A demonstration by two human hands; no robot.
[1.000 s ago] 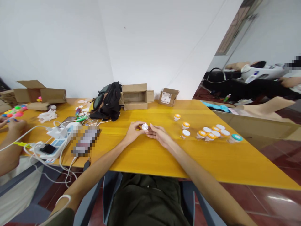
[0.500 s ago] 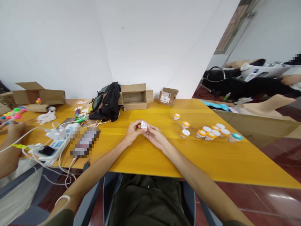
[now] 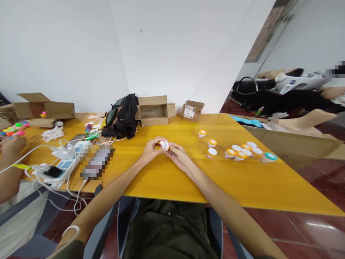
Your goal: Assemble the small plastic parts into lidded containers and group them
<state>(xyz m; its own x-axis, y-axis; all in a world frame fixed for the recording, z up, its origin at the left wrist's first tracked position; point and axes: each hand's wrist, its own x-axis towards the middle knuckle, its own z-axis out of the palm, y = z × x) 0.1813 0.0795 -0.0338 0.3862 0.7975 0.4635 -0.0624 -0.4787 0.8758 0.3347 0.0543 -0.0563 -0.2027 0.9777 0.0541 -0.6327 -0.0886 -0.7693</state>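
Note:
Both my hands meet over the middle of the yellow table (image 3: 242,183). My left hand (image 3: 150,151) and my right hand (image 3: 178,157) pinch a small clear jar with a white lid (image 3: 165,145) between their fingertips, just above the tabletop. An orange part shows at the jar's left side, half hidden by my fingers. To the right stand several similar small jars: orange-lidded ones (image 3: 212,142), white-lidded ones (image 3: 237,148) and a teal-lidded one (image 3: 270,156).
A black bag (image 3: 124,116) and open cardboard boxes (image 3: 154,110) line the back wall. At left lie a power strip with white cables (image 3: 60,167) and a blurred phone (image 3: 95,162). Another person's hand (image 3: 12,145) works at the far left by coloured balls (image 3: 14,128).
My hands have drawn closer together around the small jar and lifted it slightly. The jar has tilted, so an orange part now shows. The other person's hand shifted a little.

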